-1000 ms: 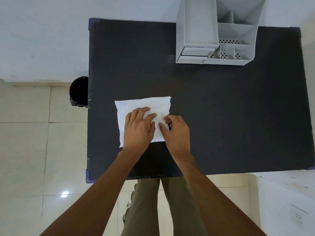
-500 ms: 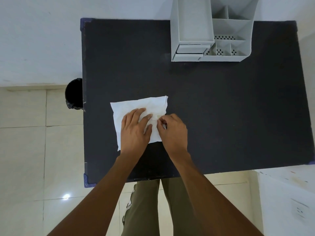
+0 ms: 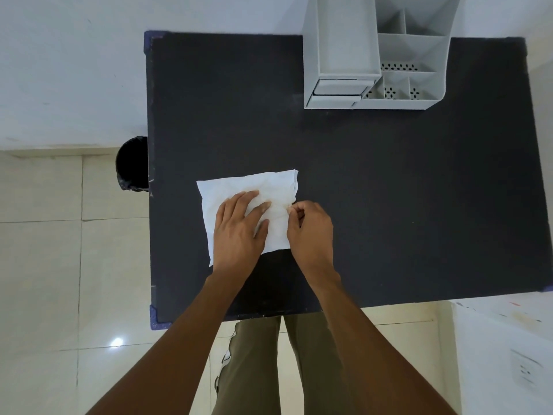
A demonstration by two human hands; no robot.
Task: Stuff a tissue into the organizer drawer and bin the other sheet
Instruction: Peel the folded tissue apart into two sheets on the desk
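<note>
A white tissue (image 3: pixel 257 190) lies flat on the black table (image 3: pixel 389 205), near its left front part. My left hand (image 3: pixel 239 229) rests palm down on the tissue with fingers spread. My right hand (image 3: pixel 309 232) pinches the tissue's right edge between thumb and fingertips. I cannot tell whether it is one sheet or two stacked. The grey organizer (image 3: pixel 374 55) stands at the table's far edge, with its small drawers (image 3: pixel 338 92) at the lower left front, shut. A black bin (image 3: pixel 131 164) stands on the floor beside the table's left edge.
A white wall runs behind the table. Beige floor tiles lie to the left and front. My legs stand at the table's near edge. A white surface (image 3: pixel 505 354) shows at the lower right.
My right hand's fingers have curled tighter onto the tissue's right edge. My left hand stays flat on the sheet. The view has shifted slightly.
</note>
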